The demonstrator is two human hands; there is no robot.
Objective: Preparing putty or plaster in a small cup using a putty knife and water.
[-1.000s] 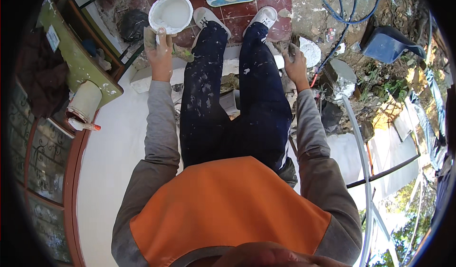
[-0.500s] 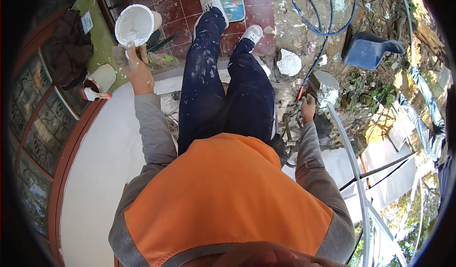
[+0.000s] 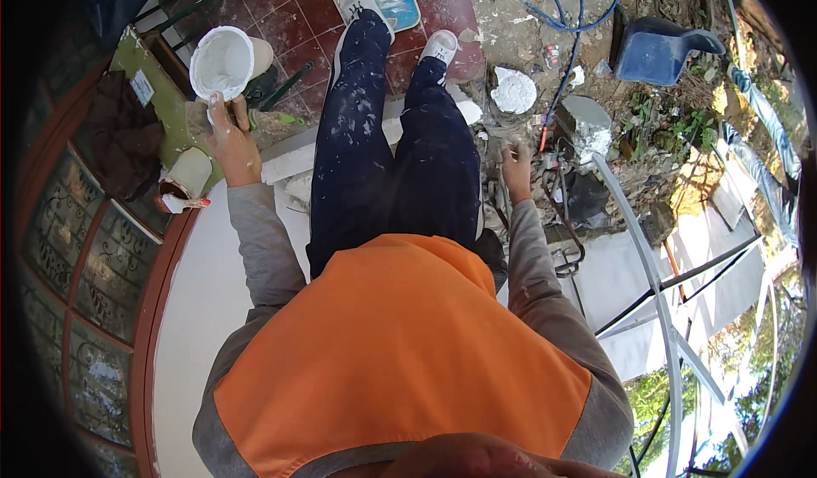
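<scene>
Bucket [image 3: 225,62] moved left, grasped by left hand [image 3: 232,142], right hand [image 3: 516,171] apart, its hold unclear

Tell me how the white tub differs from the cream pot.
The tub is in the left hand; no hand touches the pot. The tub's mouth looks wider than the pot's. The tub is white inside; the pot's mouth shows dark red, with a red-tipped tool across it. Both are round.

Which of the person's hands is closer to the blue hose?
The right one. The right hand is just left of the hose's red end. The left hand is farther away, across the legs, holding the white bucket.
</scene>
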